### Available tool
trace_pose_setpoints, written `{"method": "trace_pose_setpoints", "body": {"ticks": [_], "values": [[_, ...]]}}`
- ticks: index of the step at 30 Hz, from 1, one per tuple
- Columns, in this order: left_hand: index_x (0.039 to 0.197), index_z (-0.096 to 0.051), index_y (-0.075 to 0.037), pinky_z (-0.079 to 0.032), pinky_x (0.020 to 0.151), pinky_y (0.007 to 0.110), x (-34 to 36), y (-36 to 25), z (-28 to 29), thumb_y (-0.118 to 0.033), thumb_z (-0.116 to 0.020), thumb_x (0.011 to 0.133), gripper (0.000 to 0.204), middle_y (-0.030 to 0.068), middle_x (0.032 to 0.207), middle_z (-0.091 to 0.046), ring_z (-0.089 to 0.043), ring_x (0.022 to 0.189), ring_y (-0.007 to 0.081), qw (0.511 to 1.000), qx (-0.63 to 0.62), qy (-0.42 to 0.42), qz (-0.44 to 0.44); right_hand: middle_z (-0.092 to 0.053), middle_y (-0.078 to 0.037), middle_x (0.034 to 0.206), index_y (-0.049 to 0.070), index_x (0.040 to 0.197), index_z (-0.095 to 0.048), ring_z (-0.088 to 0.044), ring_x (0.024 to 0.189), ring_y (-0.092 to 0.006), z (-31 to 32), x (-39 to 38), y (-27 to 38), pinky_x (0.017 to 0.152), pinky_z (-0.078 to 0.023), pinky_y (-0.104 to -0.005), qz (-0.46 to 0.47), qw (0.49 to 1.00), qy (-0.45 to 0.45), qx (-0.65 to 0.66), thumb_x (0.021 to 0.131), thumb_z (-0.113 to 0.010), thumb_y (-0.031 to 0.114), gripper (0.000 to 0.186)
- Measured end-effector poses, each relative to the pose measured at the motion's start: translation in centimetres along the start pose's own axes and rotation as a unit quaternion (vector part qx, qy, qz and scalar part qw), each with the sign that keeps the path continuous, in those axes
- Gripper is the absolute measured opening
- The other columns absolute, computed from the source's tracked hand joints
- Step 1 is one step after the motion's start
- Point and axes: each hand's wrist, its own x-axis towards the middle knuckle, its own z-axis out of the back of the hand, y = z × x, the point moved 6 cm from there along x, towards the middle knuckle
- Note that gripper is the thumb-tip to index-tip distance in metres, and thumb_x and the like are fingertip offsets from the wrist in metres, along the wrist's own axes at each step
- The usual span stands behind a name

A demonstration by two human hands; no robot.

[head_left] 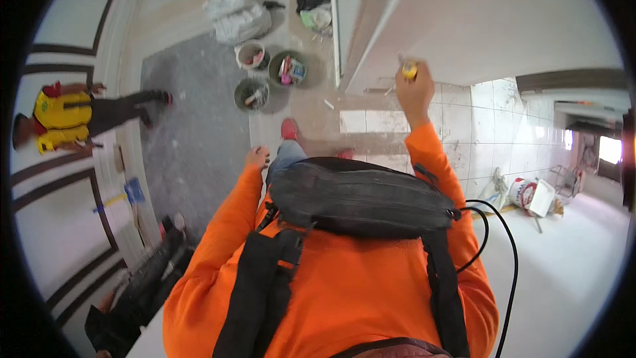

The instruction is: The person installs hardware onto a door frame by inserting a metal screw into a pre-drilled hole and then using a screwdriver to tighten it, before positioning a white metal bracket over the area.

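My right hand [415, 89] is raised in front of the pale wall [477, 13], closed on a small yellow-handled tool [409, 70]; a short, pale tip shows above it, though I cannot make out its exact shape. My left hand [257, 158] hangs beside my jeans leg [285, 152], fingers apart and slightly bent, with nothing visible in them. A red shoe [289, 129] shows below me, and a black pack [361, 195] on my chest hides much of my legs.
Buckets with tools [287, 69], plastic sheeting [242, 16] and bags [311, 3] lie ahead. A co-worker [63, 109] in yellow stands left; dark-clothed legs [142, 285], seemingly another person's, are at lower left. A tiled strip [450, 132] and white-red pail [523, 192] are right.
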Motion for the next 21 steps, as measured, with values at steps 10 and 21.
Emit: {"method": "trace_pose_setpoints", "body": {"ticks": [10,21], "values": [[0.119,-0.064,-0.009,-0.049,0.058,0.026,7.5,9.6,-10.9,-0.034,-0.066,0.09,0.039,0.001,0.088,-0.066,-0.061,0.071,0.011,0.993,-0.075,0.072,0.053,-0.068,-0.021,0.091,0.008,0.102,-0.063,-0.064,0.089,-0.0433,-16.2,-25.6,-14.0,0.076,-0.049,-0.0501,-0.215,0.862,0.421,-0.185,0.086,-0.061,0.036,0.033],[0.129,-0.057,-0.005,-0.05,0.071,0.027,12.0,13.5,-15.2,-0.031,-0.061,0.094,0.044,0.0035,0.101,-0.066,-0.062,0.086,0.0123,0.906,-0.329,0.112,0.241,-0.068,-0.02,0.103,0.009,0.105,-0.066,-0.063,0.099,-0.0421,-46.3,-26.8,-25.4,0.082,-0.05,-0.0489,-0.27,0.818,0.462,-0.21,0.086,-0.061,0.038,0.035]]}}
